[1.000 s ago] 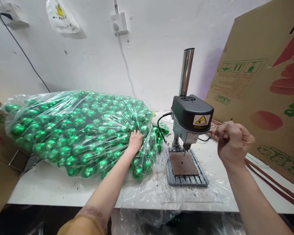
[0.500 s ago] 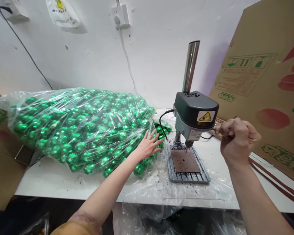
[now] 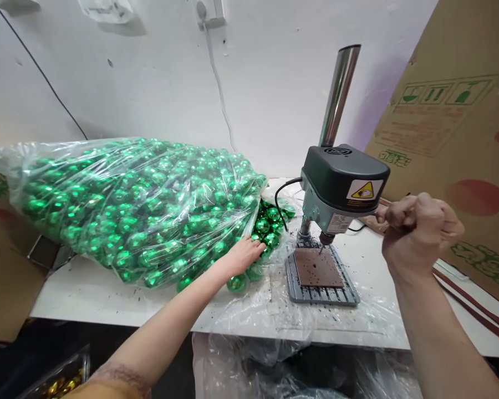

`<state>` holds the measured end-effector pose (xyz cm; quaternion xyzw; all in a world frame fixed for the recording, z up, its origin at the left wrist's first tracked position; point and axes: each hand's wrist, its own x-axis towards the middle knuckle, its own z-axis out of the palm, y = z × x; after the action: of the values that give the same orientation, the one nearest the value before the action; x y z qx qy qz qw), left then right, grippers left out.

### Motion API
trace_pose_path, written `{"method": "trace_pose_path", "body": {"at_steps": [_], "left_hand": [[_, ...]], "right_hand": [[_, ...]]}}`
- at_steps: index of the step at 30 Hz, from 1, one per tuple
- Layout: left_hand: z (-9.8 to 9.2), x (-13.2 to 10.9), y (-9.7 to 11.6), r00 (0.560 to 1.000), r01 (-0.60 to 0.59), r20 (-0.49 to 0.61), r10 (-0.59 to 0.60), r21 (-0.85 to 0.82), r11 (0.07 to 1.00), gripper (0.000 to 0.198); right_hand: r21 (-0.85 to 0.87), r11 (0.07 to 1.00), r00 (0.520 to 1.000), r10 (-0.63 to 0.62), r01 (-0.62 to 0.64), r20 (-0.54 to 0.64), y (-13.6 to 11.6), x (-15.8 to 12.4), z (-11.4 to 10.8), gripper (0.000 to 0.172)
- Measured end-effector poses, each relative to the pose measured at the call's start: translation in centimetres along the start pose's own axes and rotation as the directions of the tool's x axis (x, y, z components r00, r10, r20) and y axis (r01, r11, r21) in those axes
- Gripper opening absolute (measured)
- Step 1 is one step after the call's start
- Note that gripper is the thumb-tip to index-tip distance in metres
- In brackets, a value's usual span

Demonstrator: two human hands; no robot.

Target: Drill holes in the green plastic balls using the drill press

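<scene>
A large clear plastic bag [image 3: 141, 205] full of shiny green faceted balls lies on the white table. Green balls [image 3: 270, 224] show at its open right end. My left hand [image 3: 245, 254] is at that opening, its fingers curled down over the balls; whether it grips one is hidden. To the right stands a small drill press [image 3: 343, 180] with a black top. My right hand [image 3: 419, 227] is closed around its feed handle [image 3: 380, 213], which is mostly covered by the fingers. Below the drill bit, a brown square plate [image 3: 318, 267] with a hole lies on the grey slotted base [image 3: 324, 296].
A large cardboard box [image 3: 453, 138] stands at the right, another [image 3: 4, 266] at the left edge. Brown strips [image 3: 474, 302] lie on the table [image 3: 120, 310] at the right. Dark specks surround the press. Clear plastic hangs over the front edge, and gold pieces [image 3: 64, 382] show below left.
My left hand has gone from spread fingers over the bag's edge to curled fingers at the opening, uncovering more green balls. My right hand stays on the handle. The view has shifted slightly.
</scene>
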<state>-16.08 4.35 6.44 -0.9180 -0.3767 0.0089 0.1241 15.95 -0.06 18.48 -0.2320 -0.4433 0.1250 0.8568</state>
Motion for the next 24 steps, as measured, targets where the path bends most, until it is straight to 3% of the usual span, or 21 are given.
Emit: {"method": "trace_pose_path", "body": {"at_steps": [4, 9, 12, 14, 16, 17, 19, 21, 22, 24], "left_hand": [[-0.5, 2.2, 1.4, 0.977, 0.205, 0.067, -0.204, -0.017, 0.979, 0.041], [-0.1, 3.9, 3.4, 0.978, 0.192, 0.094, -0.185, -0.071, 0.979, 0.041], [0.1, 3.6, 4.2, 0.978, 0.211, 0.068, -0.200, -0.259, 0.943, 0.046], [-0.3, 2.8, 4.5, 0.956, 0.223, -0.055, -0.289, -0.504, 0.834, 0.047], [-0.9, 2.0, 5.0, 0.874, 0.138, -0.192, -0.446, -0.783, 0.607, 0.044], [-1.3, 1.6, 5.4, 0.820, 0.060, -0.206, -0.534, -0.897, 0.438, 0.041], [-2.2, 0.9, 6.5, 0.756, -0.103, -0.088, -0.649, -0.995, 0.014, 0.041], [-2.9, 0.4, 8.0, 0.770, -0.197, 0.110, -0.628, -0.896, -0.398, 0.047], [-3.2, 0.3, 8.7, 0.790, -0.213, 0.188, -0.583, -0.808, -0.550, 0.050], [-3.4, 0.3, 10.0, 0.813, -0.213, 0.295, -0.501, -0.651, -0.728, 0.054]], "right_hand": [[0.004, 1.000, 1.000, -0.008, 0.008, 0.013, 0.1, 0.2, -0.2, 0.058], [0.008, 1.000, 0.999, -0.025, 0.025, 0.032, 0.2, 0.5, -0.3, 0.062], [0.021, 0.999, 0.998, -0.039, 0.038, 0.045, 0.3, 0.6, -0.3, 0.062], [0.029, 0.999, 0.998, -0.045, 0.044, 0.054, 0.4, 0.6, -0.4, 0.062], [0.036, 0.998, 0.997, -0.049, 0.047, 0.057, 0.4, 0.5, -0.5, 0.061], [0.038, 0.998, 0.997, -0.050, 0.048, 0.059, 0.4, 0.4, -0.5, 0.060], [0.040, 0.998, 0.997, -0.048, 0.046, 0.061, 0.4, 0.3, -0.6, 0.058], [0.042, 0.998, 0.997, -0.048, 0.045, 0.063, 0.4, 0.2, -0.6, 0.056], [0.044, 0.998, 0.997, -0.048, 0.045, 0.064, 0.4, 0.2, -0.6, 0.054], [0.050, 0.998, 0.997, -0.051, 0.048, 0.063, 0.4, 0.2, -0.5, 0.052]]}}
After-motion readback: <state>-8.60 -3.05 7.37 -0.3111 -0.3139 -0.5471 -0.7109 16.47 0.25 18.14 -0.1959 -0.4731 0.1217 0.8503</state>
